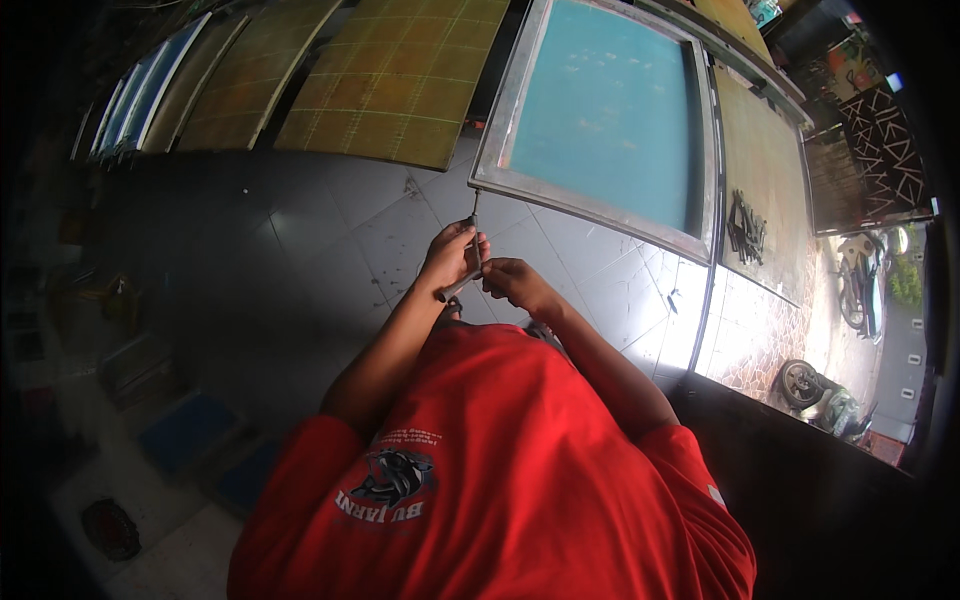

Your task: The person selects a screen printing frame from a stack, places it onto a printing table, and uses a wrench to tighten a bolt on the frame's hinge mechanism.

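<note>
We hold a dark L-shaped tool (476,245) in our left hand (453,257), its fingers curled closed about the metal, with one arm of the tool slanting back toward us across the palm. Our right hand (515,282) sits just beside it, fingertips drawn together at the tool's bend; whether they pinch the metal or only rest against it, we cannot tell. Just beyond the left fingertips, a thin rod (476,200) runs from the tool to the near corner of a grey frame (590,218) with a blue sheet (605,110). Farther off, left of the fingers, we see yellowish panels (395,85); well to their right lies a cluster of black pieces (746,230). Below our fingers spreads the tiled floor (375,240).
</note>
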